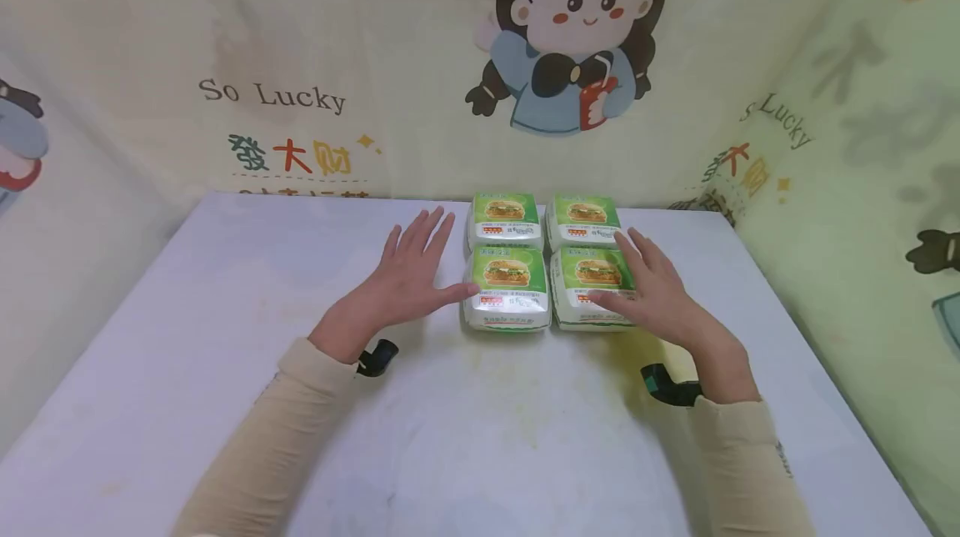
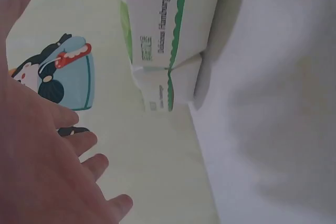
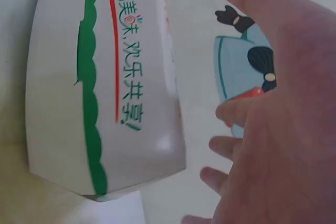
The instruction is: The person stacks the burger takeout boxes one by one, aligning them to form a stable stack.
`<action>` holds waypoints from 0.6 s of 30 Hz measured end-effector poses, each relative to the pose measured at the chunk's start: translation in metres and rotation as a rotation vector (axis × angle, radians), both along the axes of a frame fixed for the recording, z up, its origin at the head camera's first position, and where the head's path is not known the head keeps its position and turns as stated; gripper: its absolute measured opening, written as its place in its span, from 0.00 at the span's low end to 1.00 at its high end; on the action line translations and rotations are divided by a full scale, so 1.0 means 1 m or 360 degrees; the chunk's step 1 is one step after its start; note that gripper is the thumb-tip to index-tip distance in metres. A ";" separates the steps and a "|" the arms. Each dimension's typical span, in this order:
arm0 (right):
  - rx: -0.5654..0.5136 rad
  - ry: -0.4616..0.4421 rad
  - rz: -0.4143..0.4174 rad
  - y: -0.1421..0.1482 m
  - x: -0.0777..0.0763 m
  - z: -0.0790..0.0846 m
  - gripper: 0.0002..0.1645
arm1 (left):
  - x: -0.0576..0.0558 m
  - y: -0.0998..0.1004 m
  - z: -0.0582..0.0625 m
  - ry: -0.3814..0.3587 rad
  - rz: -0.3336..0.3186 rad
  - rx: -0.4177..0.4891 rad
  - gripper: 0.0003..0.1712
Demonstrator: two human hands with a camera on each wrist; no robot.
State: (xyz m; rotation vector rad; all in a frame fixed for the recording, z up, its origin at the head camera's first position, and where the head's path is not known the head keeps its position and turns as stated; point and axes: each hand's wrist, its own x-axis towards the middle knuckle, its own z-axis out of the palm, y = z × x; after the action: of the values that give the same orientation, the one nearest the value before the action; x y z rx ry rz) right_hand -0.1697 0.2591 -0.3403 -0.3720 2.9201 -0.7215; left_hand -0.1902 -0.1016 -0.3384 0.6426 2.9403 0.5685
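Several white and green burger boxes stand in two rows on the table. My left hand (image 1: 405, 280), fingers spread, hovers at the left side of the front left box (image 1: 508, 285), its thumb overlapping that box's edge. In the left wrist view, the box side (image 2: 173, 19) stands apart from the fingers. My right hand (image 1: 663, 291) is spread over the right part of the front right box (image 1: 596, 270), covering its right edge. The right wrist view has this box's printed side (image 3: 131, 72) beside the extended fingers. Behind are the back left box (image 1: 504, 218) and back right box (image 1: 583, 218).
The boxes sit toward the far edge of a white table (image 1: 465, 454). A patterned cloth (image 1: 420, 37) with a cartoon figure and lettering hangs behind and along both sides. A dark wrist-camera piece (image 1: 378, 358) juts below the left wrist, another dark piece (image 1: 671, 388) below the right.
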 end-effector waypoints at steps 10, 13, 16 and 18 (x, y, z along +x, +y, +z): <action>-0.0136 -0.0101 -0.0026 0.008 -0.001 -0.018 0.69 | -0.001 0.028 -0.030 -0.0105 -0.0161 0.0311 0.70; -0.0161 -0.0104 -0.0023 0.010 -0.001 -0.021 0.69 | -0.003 0.034 -0.037 -0.0116 -0.0185 0.0373 0.71; -0.0194 -0.0111 -0.0002 0.011 -0.002 -0.023 0.68 | -0.004 0.036 -0.041 -0.0109 -0.0182 0.0377 0.72; -0.0204 -0.0115 0.0008 0.011 -0.003 -0.024 0.67 | -0.003 0.036 -0.043 -0.0110 -0.0179 0.0372 0.72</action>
State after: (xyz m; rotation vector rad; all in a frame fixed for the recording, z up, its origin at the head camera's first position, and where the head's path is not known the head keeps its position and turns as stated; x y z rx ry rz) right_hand -0.1727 0.2703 -0.3639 -0.3568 2.8127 -0.9051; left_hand -0.1936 -0.0658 -0.3809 0.7869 2.7759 0.9112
